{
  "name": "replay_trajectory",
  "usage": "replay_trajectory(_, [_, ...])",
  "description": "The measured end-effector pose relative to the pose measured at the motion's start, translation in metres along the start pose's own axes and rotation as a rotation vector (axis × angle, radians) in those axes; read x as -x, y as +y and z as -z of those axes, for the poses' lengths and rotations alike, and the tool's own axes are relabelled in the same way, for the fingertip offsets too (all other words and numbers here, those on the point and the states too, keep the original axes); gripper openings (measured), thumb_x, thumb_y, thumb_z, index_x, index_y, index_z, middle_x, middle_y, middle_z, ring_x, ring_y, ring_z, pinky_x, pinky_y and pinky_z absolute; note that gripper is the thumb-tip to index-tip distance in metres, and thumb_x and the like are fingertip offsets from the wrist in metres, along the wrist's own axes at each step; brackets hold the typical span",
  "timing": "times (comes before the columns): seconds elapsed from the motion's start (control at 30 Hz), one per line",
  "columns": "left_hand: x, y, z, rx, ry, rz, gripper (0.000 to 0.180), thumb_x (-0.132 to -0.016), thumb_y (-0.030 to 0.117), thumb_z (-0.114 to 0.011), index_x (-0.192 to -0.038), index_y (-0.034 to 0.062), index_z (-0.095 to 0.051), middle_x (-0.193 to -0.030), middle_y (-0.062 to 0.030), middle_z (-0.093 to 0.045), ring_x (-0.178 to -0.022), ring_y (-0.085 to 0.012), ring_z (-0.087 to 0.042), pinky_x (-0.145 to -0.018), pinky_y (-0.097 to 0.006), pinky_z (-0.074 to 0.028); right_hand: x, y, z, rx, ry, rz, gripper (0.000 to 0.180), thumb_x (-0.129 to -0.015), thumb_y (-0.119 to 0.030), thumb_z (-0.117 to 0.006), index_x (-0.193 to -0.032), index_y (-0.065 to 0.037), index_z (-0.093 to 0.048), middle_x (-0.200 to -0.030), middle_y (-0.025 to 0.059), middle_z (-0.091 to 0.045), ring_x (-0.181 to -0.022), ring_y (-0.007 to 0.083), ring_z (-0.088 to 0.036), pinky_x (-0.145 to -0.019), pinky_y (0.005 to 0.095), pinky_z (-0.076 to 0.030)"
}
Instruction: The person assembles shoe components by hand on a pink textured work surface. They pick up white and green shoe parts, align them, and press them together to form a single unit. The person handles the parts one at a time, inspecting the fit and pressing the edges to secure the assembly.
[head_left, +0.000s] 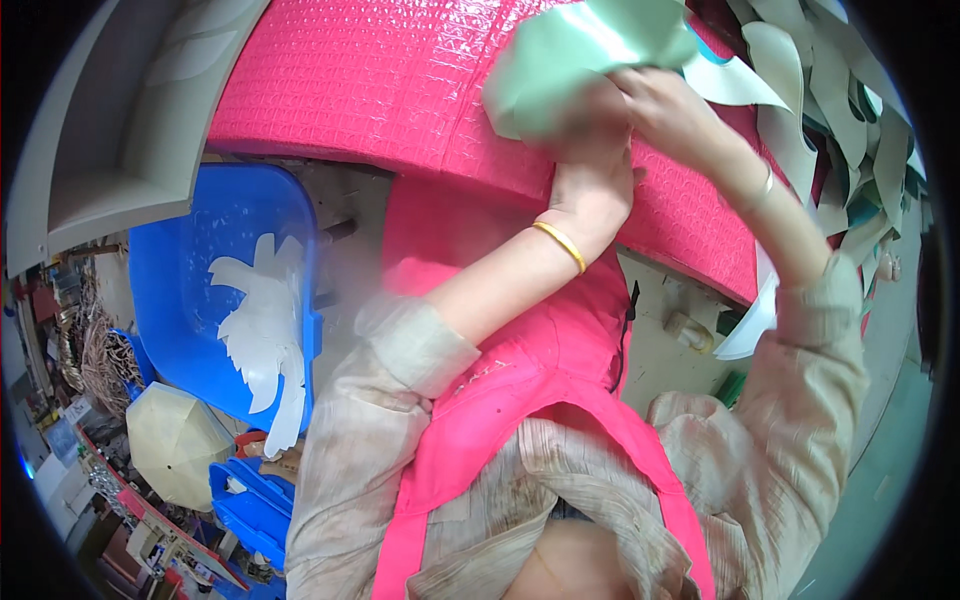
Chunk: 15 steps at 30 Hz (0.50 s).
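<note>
A pale green, glossy, flexible sheet piece (pixel 560 62) is lifted over the pink-covered table, its near edge blurred by motion. My right hand (pixel 668 108) has its fingers bent and pinched at the lower right edge of the sheet. My left hand (pixel 594 132) is against the near edge of the same piece, its fingers smeared and partly hidden. A yellow bangle is on my left wrist. Both hands are close together over the table's pink quilted cover (pixel 350 85).
Many loose white and green cut pieces (pixel 845 110) are heaped at the right, some overhanging the table edge. A blue bin (pixel 165 270) with jagged white scraps (pixel 262 325) stands at left, below a grey open box (pixel 120 150). A cream umbrella (pixel 178 447) is at lower left.
</note>
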<state>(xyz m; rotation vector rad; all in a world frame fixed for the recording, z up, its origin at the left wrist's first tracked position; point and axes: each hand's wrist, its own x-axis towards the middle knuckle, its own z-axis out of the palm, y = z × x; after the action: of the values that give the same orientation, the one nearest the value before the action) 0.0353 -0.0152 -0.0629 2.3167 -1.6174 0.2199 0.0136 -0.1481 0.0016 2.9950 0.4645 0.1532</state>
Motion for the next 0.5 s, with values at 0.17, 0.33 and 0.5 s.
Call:
replay_trajectory(0.17, [0.028, -0.08, 0.062, 0.017, -0.096, -0.147, 0.031, -0.074, 0.016, -0.053, -0.097, -0.0044, -0.058, -0.096, -0.0144, -0.056, -0.103, -0.026, -0.048, -0.091, -0.031, -0.037, 0.025, -0.048, -0.024, -0.395, 0.051, -0.229, 0.057, -0.079, -0.02, -0.057, -0.131, -0.007, -0.036, -0.132, 0.013, -0.04, -0.119, 0.0289, -0.04, -0.097, 0.037, -0.036])
replay_trajectory(0.33, [0.02, -0.097, 0.087, -0.499, -0.164, -0.471, 0.034, -0.071, 0.014, -0.049, -0.097, -0.0069, -0.057, -0.091, -0.0128, -0.056, -0.098, -0.0223, -0.049, -0.091, -0.03, -0.037, -0.004, -0.064, -0.03, -0.352, 0.111, -0.264, 0.059, -0.08, -0.029, -0.055, -0.132, -0.008, -0.035, -0.134, 0.0111, -0.038, -0.123, 0.0288, -0.035, -0.1, 0.0392, -0.03])
replay_trajectory(0.5, [0.02, -0.116, 0.095, -0.533, -0.257, -0.619, 0.029, -0.07, 0.013, -0.05, -0.091, -0.0048, -0.058, -0.082, -0.0107, -0.055, -0.088, -0.0214, -0.051, -0.087, -0.029, -0.039, -0.006, -0.071, -0.031, -0.371, 0.118, -0.347, 0.057, -0.081, -0.034, -0.052, -0.131, -0.01, -0.037, -0.135, 0.0073, -0.038, -0.122, 0.0287, -0.036, -0.098, 0.0397, -0.03])
